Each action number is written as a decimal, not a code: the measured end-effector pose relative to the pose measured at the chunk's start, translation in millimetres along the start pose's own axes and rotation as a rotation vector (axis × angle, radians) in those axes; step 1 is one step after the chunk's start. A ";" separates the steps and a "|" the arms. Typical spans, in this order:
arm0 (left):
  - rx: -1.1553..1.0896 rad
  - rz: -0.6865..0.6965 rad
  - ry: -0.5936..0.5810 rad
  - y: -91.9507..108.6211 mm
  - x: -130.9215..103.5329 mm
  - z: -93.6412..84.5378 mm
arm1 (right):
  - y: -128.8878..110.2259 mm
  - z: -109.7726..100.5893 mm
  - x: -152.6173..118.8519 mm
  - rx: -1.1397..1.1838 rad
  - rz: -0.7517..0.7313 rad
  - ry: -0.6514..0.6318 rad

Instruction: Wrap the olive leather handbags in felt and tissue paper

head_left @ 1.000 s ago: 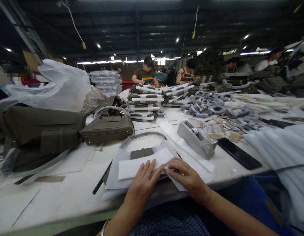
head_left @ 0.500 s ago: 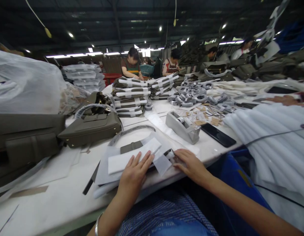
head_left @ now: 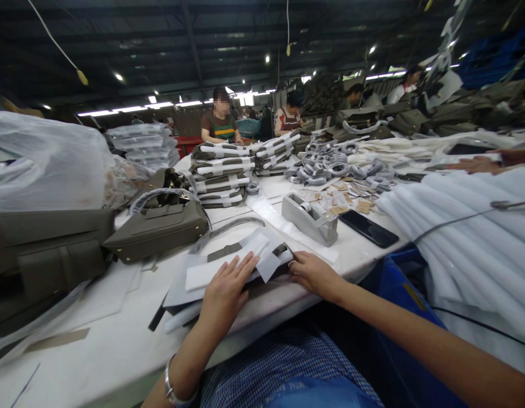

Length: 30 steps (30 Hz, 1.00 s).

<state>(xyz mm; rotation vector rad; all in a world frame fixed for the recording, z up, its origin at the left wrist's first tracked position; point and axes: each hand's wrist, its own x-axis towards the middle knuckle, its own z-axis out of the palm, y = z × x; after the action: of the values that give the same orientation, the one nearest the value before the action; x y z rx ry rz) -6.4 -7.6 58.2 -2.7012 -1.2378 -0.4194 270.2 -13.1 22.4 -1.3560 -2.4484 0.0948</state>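
My left hand (head_left: 230, 283) lies flat, fingers outstretched, on a folded white foam strip (head_left: 198, 277). The strip rests over thin white sheeting (head_left: 177, 292) and a dark olive piece (head_left: 223, 252), whose full shape is hidden underneath. A clear-wrapped loop handle (head_left: 228, 226) curves out behind this bundle. At the bundle's right end, my right hand (head_left: 313, 275) pinches the end of a dark strap (head_left: 288, 250) between thumb and fingers. A loose flap of thin white sheet (head_left: 266, 267) hangs beside it. Another dark strap end (head_left: 157, 318) sticks out at the bundle's left.
Behind the bundle stand a grey tape dispenser (head_left: 308, 218) and a black phone (head_left: 368, 228). Olive handbags (head_left: 160, 229) sit left; wrapped stacks (head_left: 223, 167) rise at the back. A blue bin (head_left: 409, 323) and white foam sheets (head_left: 466, 226) are right. A co-worker's hand (head_left: 474, 164) reaches in.
My right hand has closed on the dark strap end and lifted it slightly. The left hand keeps pressing the foam strip. The whole view has shifted a little.
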 end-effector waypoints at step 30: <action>0.362 0.081 0.294 7.9 -12.0 55.4 | -12.0 4.2 176.6 0.117 -0.227 -0.344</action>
<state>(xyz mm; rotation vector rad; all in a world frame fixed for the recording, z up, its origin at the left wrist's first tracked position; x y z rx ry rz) 2.8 -8.0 1.7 -2.2791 -1.0078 -0.5051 173.1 128.1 67.1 -1.0777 -2.8093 0.4408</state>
